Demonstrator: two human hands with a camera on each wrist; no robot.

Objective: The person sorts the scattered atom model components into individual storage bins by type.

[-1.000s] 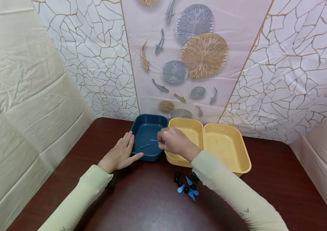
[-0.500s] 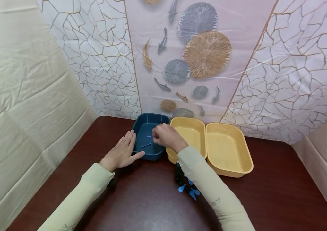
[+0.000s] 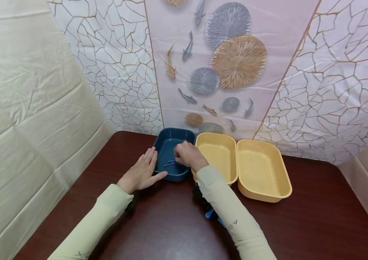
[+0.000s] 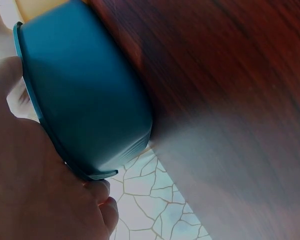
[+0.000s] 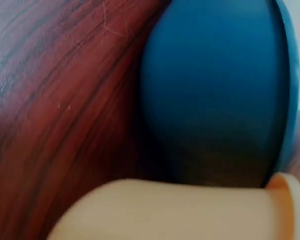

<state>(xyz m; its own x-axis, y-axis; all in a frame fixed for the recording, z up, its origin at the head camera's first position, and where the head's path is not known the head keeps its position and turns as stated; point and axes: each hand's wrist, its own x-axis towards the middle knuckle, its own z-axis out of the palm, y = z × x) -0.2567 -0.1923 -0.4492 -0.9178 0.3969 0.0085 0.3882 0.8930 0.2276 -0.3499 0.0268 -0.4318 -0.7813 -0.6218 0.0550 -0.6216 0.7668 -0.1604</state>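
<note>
My left hand [image 3: 139, 172] rests with straight fingers along the left rim of a dark blue tray [image 3: 174, 178], its thumb over the front rim. The left wrist view shows that hand [image 4: 35, 180] against the tray's outer wall [image 4: 85, 90]. Above the right side of the tray, my right hand [image 3: 188, 155] has its fingers curled downward and pinches the end of a thin blue stick [image 3: 171, 161]. A second blue stick [image 3: 169, 165] lies on the tray's floor, close beside the first. The right fingertips are partly hidden.
Two yellow trays stand side by side, the middle one [image 3: 217, 153] touching the blue tray and the other [image 3: 258, 169] to its right. Blue teardrop-shaped pieces [image 3: 209, 213] and black beads lie on the dark wood table [image 3: 170, 224], mostly under the right forearm. Patterned cloth hangs behind.
My right hand has moved left and slightly down into the blue tray, bringing its blue stick beside the one lying there. The left hand keeps its place on the rim.
</note>
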